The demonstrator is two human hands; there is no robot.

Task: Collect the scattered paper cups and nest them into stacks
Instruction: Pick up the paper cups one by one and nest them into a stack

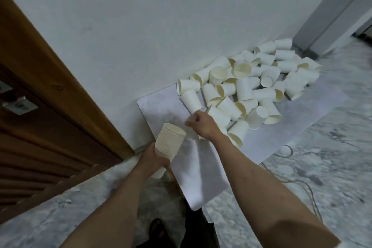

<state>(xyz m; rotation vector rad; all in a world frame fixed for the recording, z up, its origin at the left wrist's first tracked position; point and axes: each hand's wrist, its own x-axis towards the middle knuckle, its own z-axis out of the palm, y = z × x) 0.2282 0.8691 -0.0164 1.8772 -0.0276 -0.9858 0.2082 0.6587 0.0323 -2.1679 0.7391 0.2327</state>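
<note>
The left hand (155, 159) is gripping a nested stack of cream paper cups (170, 142), mouth tilting toward the right hand (202, 125), whose curled fingers are reaching a white paper cup (191, 99) lying just beyond them, base nearest.

- Both forearms are bare from the wrist up, with no watch, band or ring showing on the left hand (150, 157) or the right hand (202, 124).
- A pale sleeve edge (342, 244) shows at the near right corner, at the top of the right arm; too little is seen to tell its cut.
- No sleeve shows on the left arm.
- Dark clothing (198, 227), black or close to it, covers the legs near the bottom middle.
- A dark open sandal (158, 229) with straps is on one foot; toes show.
</note>
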